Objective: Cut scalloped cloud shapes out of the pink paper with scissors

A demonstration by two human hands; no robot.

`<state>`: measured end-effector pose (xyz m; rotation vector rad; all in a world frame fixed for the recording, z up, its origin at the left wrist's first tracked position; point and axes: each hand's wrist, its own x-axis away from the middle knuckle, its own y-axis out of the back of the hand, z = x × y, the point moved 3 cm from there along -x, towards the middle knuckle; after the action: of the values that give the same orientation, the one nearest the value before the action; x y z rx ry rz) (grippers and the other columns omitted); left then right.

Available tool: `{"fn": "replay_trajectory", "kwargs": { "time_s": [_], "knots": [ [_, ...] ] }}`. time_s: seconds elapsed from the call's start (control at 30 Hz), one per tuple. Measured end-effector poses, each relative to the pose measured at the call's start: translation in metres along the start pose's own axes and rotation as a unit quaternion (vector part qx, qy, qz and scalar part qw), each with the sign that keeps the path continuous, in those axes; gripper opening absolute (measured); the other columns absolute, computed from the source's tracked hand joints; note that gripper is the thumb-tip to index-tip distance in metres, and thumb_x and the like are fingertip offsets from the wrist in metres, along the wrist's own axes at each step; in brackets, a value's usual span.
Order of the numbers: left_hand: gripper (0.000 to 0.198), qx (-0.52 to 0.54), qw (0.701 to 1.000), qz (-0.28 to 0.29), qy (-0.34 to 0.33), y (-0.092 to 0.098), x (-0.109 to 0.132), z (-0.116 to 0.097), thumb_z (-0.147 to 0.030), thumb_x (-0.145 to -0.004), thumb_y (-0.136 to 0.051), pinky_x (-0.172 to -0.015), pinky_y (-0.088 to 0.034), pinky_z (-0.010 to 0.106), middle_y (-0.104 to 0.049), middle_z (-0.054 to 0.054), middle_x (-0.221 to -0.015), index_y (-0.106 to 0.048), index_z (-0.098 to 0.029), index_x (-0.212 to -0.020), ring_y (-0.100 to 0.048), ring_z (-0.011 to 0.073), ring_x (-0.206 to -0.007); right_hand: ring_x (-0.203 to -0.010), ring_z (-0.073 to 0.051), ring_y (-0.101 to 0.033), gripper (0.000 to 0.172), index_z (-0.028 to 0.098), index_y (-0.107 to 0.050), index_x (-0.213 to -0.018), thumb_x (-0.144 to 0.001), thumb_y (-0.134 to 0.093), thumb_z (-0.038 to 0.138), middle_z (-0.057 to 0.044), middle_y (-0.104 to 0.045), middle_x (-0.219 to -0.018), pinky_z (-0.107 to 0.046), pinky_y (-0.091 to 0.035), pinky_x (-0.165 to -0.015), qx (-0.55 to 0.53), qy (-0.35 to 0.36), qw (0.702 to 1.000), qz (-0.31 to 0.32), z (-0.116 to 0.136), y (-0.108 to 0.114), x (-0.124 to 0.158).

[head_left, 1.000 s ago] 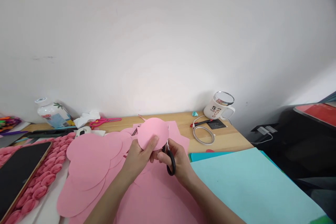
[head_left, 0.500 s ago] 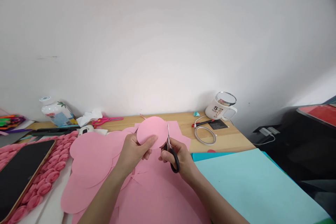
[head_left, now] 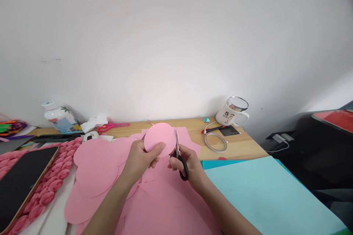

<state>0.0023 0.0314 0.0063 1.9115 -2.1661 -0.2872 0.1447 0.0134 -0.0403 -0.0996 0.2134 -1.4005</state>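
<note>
Between the thumb and fingers of my left hand (head_left: 145, 156) is a round pink paper disc (head_left: 160, 137), tilted up to face me. My right hand (head_left: 190, 165) grips black-handled scissors (head_left: 183, 167), its fingers in the loops. The slightly parted blades point upward at the disc's right edge; I cannot tell whether they touch it. Below both hands lie pink paper sheets (head_left: 168, 205). Large pink scalloped paper cut-outs (head_left: 96, 169) overlap at the left, with thin paper scraps among them.
Light blue paper (head_left: 261, 191) lies at the right. Farther back are a white mug (head_left: 229, 115), a coiled cable (head_left: 215, 142) and a black card (head_left: 230, 130). Leftward are pink scissors (head_left: 111, 126), tissue (head_left: 94, 123), a white bottle (head_left: 60, 117) and a phone (head_left: 24, 187) on a pink textured mat.
The scissor blades have parted a little at the disc's right edge. Both hands and the disc stay almost in place.
</note>
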Motion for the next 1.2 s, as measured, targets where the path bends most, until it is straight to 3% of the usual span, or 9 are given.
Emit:
{"fn": "replay_trajectory", "kwargs": {
  "time_s": [0.43,0.53,0.6,0.67,0.77,0.83,0.9,1.03,1.2],
  "knots": [
    [0.042,0.041,0.999,-0.006,0.0,-0.001,0.0,-0.001,-0.032,-0.071,-0.061,-0.039,-0.03,0.022,-0.042,-0.003,-0.032,-0.044,-0.016,-0.036,-0.036,0.0071,-0.034,-0.043,-0.008,-0.045,0.013,0.017,-0.053,-0.064,-0.069,-0.062,0.023,0.008,-0.044,-0.043,-0.024,-0.042,-0.051,0.01,-0.037,0.999,-0.034,-0.005,0.0,-0.001],
    [0.04,0.141,0.982,-0.121,-0.04,0.005,-0.003,0.003,-0.03,-0.076,-0.057,-0.038,-0.031,0.022,-0.045,-0.002,-0.035,-0.046,-0.016,-0.04,-0.038,0.0078,-0.034,-0.047,-0.009,-0.046,0.015,0.017,-0.054,-0.068,-0.071,-0.064,0.028,0.008,-0.045,-0.047,-0.024,-0.042,-0.054,-0.012,-0.016,0.995,-0.1,-0.008,0.006,-0.003],
    [0.031,0.235,0.933,-0.263,-0.078,0.014,-0.005,0.007,-0.028,-0.077,-0.056,-0.036,-0.031,0.022,-0.047,-0.004,-0.04,-0.05,-0.016,-0.049,-0.04,0.0085,-0.035,-0.05,-0.009,-0.046,0.019,0.018,-0.053,-0.069,-0.072,-0.065,0.032,0.007,-0.045,-0.052,-0.025,-0.042,-0.055,-0.023,-0.008,0.987,-0.157,-0.009,0.011,-0.004],
    [0.023,0.318,0.865,-0.37,-0.119,0.023,-0.006,0.012,-0.026,-0.077,-0.056,-0.037,-0.035,0.023,-0.049,-0.004,-0.045,-0.051,-0.017,-0.057,-0.045,0.01,-0.038,-0.052,-0.009,-0.045,0.023,0.018,-0.051,-0.066,-0.072,-0.066,0.035,0.006,-0.045,-0.055,-0.025,-0.041,-0.054,-0.023,-0.01,0.979,-0.201,-0.009,0.015,-0.004],
    [0.015,0.389,0.801,-0.439,-0.118,0.03,-0.01,0.017,-0.017,-0.075,-0.053,-0.049,-0.044,0.025,-0.052,-0.004,-0.052,-0.05,-0.016,-0.06,-0.053,0.0103,-0.046,-0.053,-0.01,-0.046,0.026,0.018,-0.05,-0.064,-0.071,-0.067,0.036,0.005,-0.045,-0.057,-0.024,-0.039,-0.051,-0.017,-0.019,0.974,-0.226,-0.01,0.017,-0.004],
    [0.01,0.404,0.785,-0.461,-0.09,0.032,-0.011,0.02,-0.013,-0.073,-0.053,-0.061,-0.049,0.025,-0.053,-0.004,-0.059,-0.05,-0.016,-0.063,-0.056,0.0085,-0.053,-0.053,-0.011,-0.046,0.026,0.018,-0.05,-0.064,-0.07,-0.067,0.036,0.004,-0.044,-0.057,-0.024,-0.038,-0.05,-0.021,-0.024,0.973,-0.229,-0.011,0.018,-0.004],
    [0.007,0.406,0.784,-0.465,-0.058,0.032,-0.011,0.022,-0.013,-0.07,-0.055,-0.068,-0.049,0.025,-0.055,-0.003,-0.07,-0.05,-0.016,-0.068,-0.057,0.0072,-0.059,-0.053,-0.011,-0.046,0.025,0.018,-0.051,-0.064,-0.07,-0.068,0.036,0.005,-0.044,-0.056,-0.024,-0.039,-0.051,-0.031,-0.026,0.972,-0.232,-0.014,0.019,-0.005],
    [0.01,0.401,0.803,-0.441,0.002,0.031,-0.011,0.026,-0.018,-0.071,-0.054,-0.063,-0.048,0.023,-0.057,-0.001,-0.087,-0.045,-0.02,-0.075,-0.058,0.0081,-0.067,-0.052,-0.01,-0.045,0.022,0.019,-0.053,-0.065,-0.07,-0.068,0.033,0.005,-0.045,-0.054,-0.024,-0.042,-0.052,-0.059,-0.031,0.967,-0.248,-0.02,0.022,-0.005],
    [0.018,0.364,0.856,-0.356,0.089,0.025,-0.017,0.033,-0.014,-0.068,-0.054,-0.069,-0.049,0.027,-0.056,-0.001,-0.076,-0.047,-0.021,-0.083,-0.06,0.0114,-0.071,-0.051,-0.011,-0.047,0.023,0.018,-0.054,-0.063,-0.067,-0.071,0.034,0.005,-0.048,-0.054,-0.025,-0.046,-0.052,-0.103,-0.048,0.957,-0.268,-0.021,0.023,-0.006]
  ]
}}
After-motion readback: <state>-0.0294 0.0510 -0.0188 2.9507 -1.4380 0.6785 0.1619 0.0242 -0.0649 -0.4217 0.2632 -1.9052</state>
